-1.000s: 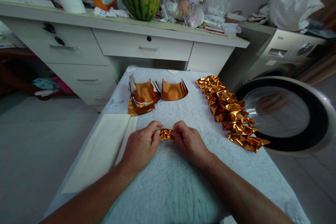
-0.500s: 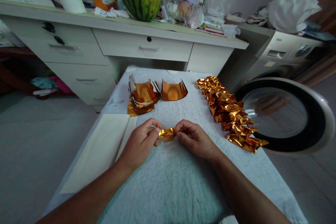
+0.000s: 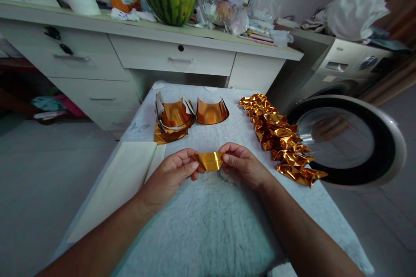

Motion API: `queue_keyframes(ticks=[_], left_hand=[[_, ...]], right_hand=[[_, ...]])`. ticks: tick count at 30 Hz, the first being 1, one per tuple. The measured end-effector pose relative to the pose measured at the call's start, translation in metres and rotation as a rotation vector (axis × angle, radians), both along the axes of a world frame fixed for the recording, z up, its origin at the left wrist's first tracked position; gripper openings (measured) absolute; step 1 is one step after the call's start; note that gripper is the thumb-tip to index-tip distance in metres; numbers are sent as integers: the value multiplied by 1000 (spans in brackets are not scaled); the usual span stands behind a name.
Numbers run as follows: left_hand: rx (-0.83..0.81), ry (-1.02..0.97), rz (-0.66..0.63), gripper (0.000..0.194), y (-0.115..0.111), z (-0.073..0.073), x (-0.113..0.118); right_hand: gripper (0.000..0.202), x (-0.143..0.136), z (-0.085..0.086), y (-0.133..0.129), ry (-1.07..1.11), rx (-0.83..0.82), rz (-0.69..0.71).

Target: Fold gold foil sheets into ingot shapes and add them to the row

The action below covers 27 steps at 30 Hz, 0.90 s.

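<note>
A small folded piece of gold foil paper (image 3: 211, 161) is stretched between my hands above the cloth-covered table (image 3: 208, 225). My left hand (image 3: 177, 169) pinches its left end, thumb on top. At the right end, the fingers and thumb of my right hand (image 3: 245, 165) are closed on it. Beyond my hands lie a stack of curled gold sheets with pale backing (image 3: 175, 116) and a smaller curled gold stack (image 3: 212, 112). A long row of folded, crinkled gold pieces (image 3: 281, 132) runs along the table's right side.
Pale flat sheets (image 3: 113, 186) lie at the table's left edge. Behind stands a white drawer desk (image 3: 172, 54) with a cut watermelon (image 3: 169, 0), a paper roll and bags on it. At the right, a washing machine's round door (image 3: 347, 138) hangs open beside the table.
The foil piece has turned and shows a wider, flat, smooth face. My fingers have shifted at its ends, and my hands are slightly farther apart. The view has moved slightly.
</note>
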<state>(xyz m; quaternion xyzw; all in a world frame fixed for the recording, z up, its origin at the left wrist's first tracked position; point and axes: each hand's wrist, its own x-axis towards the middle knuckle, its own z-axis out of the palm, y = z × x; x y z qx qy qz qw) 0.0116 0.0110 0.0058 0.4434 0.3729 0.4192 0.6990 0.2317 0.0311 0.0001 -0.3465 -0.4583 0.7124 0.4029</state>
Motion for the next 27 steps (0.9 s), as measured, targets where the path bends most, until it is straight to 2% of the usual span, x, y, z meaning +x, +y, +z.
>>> queue_keyframes(ticks=[4, 8, 11, 16, 22, 27], left_hand=[[-46, 13, 8, 21, -1, 0, 0], [23, 98, 16, 21, -2, -2, -4], [29, 124, -35, 23, -1, -5, -6], [7, 61, -109, 22, -1, -3, -5], [-23, 21, -153, 23, -2, 0, -4], [-36, -41, -209, 22, -3, -2, -2]], right_hand=[[30, 4, 1, 1, 20, -19, 15], [32, 7, 2, 1, 19, -21, 63], [31, 9, 0, 1, 16, 8, 111], [29, 11, -2, 1, 37, 59, 169], [32, 13, 1, 0, 16, 31, 201], [30, 11, 2, -1, 31, 50, 182]])
